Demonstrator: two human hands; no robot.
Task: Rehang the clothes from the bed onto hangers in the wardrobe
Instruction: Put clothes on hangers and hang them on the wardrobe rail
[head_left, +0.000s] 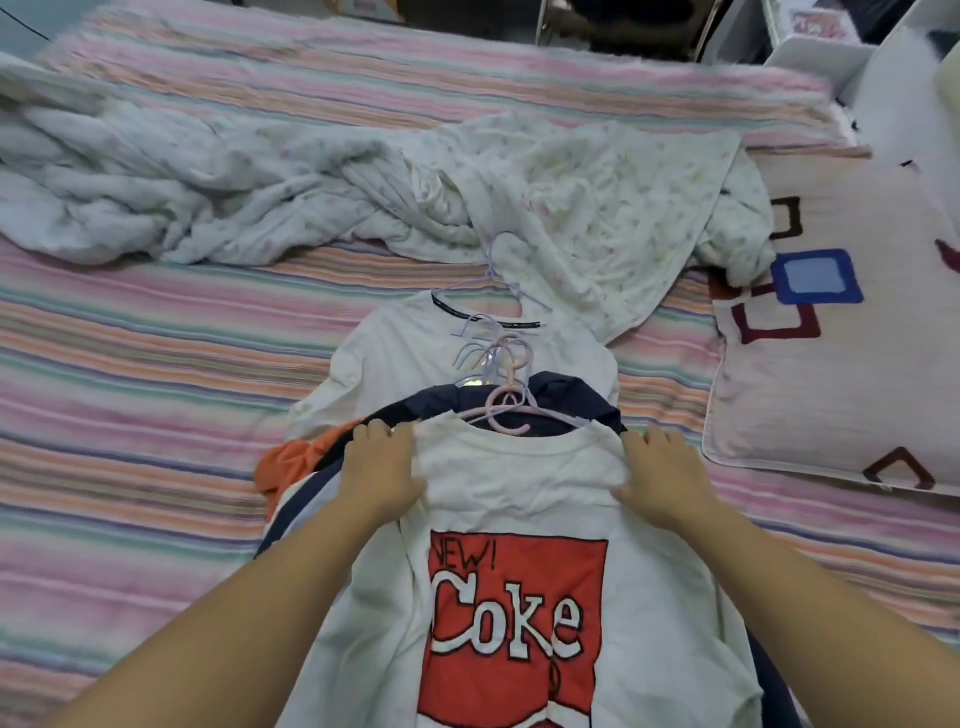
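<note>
A white T-shirt with a red Coke print lies on top of a stack of clothes on the bed, with a pink hanger in its neck. My left hand grips its left shoulder and my right hand grips its right shoulder. Under it lie a navy garment, an orange garment and another white shirt on a lilac hanger. Several more hanger hooks are bunched above the collar.
The striped bedspread covers the bed. A crumpled white floral quilt lies across the far side. A pillow with coloured squares sits at the right. White furniture stands at the top right.
</note>
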